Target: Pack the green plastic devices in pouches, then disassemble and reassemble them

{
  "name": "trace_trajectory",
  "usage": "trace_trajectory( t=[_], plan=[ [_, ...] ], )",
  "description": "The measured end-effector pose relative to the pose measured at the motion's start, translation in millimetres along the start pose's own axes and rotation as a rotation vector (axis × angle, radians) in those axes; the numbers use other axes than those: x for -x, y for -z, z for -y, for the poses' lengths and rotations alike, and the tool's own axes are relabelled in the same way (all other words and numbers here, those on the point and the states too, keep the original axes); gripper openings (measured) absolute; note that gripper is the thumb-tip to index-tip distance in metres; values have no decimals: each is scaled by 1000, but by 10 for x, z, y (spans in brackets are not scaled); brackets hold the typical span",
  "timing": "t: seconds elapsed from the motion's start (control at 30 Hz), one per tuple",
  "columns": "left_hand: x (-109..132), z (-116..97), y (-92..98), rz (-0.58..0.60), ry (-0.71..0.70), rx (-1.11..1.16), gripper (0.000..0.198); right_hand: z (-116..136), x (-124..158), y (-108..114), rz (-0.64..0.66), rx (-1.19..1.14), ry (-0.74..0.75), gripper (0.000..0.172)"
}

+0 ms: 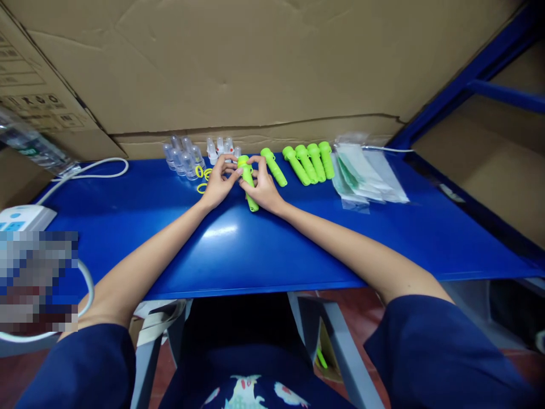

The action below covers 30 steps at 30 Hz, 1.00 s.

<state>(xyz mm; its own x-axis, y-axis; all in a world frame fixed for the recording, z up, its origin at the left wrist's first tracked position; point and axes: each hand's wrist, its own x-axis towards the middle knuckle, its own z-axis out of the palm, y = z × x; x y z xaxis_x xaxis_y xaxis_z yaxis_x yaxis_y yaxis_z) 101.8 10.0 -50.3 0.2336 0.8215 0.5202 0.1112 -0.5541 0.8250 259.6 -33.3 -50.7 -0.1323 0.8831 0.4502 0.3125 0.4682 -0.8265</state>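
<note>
Both hands are closed around one lime-green flashlight [250, 193] above the middle of the blue table. My left hand [220, 180] has its fingers at the head end, while my right hand [263, 187] grips the body from the other side. The flashlight tilts, its tail pointing toward me. Just left of my left hand lie several yellow rings [202, 187], partly hidden by it. Behind them stand several clear plastic caps [182, 159] and a few white-based clear pieces [220, 146]. Another green flashlight [275, 167] lies right behind my right hand.
Several more green flashlights [309, 163] lie in a row to the right, beside plastic bags with white and green sheets [366, 173]. A white power strip [28, 218] with a cable and a clear bottle [36, 142] are at left. A cardboard wall [255, 68] closes the back.
</note>
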Motion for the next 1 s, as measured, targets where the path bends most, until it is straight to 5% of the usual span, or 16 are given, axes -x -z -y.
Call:
trace_trajectory(
  t=[0.3, 0.77, 1.0],
  plan=[
    [-34, 85, -17, -34, -28, -18, 59, -118, -27, -5, -3, 3, 36, 59],
    [-89, 232, -92, -46, -18, 124, 40, -173, -15, 47, 29, 23, 47, 57],
    [-78, 276, -110, -73, -114, -12, 44, -163, -22, 47, 23, 45, 60, 57]
  ],
)
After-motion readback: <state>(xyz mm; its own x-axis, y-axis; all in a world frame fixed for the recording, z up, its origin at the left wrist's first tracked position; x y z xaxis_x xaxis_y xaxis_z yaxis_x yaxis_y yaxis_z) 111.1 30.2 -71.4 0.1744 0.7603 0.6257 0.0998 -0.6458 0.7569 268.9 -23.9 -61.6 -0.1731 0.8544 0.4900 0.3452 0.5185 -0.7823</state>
